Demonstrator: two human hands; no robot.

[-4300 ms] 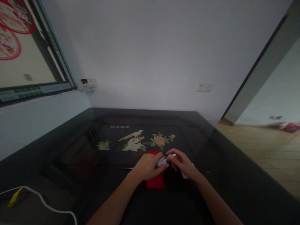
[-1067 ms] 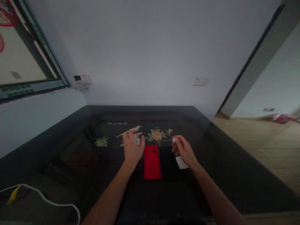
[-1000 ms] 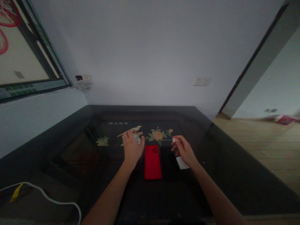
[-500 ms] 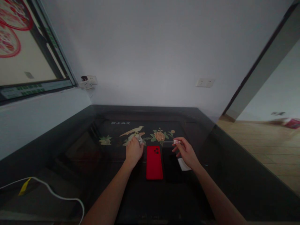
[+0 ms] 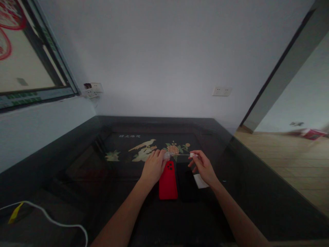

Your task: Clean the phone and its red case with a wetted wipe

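Observation:
My left hand (image 5: 153, 166) is closed on a small, clear, crumpled-looking piece (image 5: 167, 156), seemingly plastic, just above the top of a red phone (image 5: 168, 183). The phone lies back up, its camera lenses at the upper end. My right hand (image 5: 203, 168) pinches a small white piece (image 5: 192, 155) between thumb and fingers; its exact kind cannot be made out. A thin pale line (image 5: 183, 154) shows between the two hands. Beside the phone lies a dark flat rectangle (image 5: 187, 187), hard to see against the table. A white flat piece (image 5: 200, 181) lies below my right hand.
The glossy black table (image 5: 108, 202) bears a bird-and-flower picture (image 5: 142, 145) toward its far side. A white cable (image 5: 61, 224) with a yellow tag (image 5: 15, 212) lies at the lower left. Behind the table stands a wall with sockets (image 5: 222, 91); a window (image 5: 31, 51) is at left.
My left hand has moved right with the clear piece, over the phone's top end and closer to my right hand. The right hand keeps its pinch. The view has shifted slightly.

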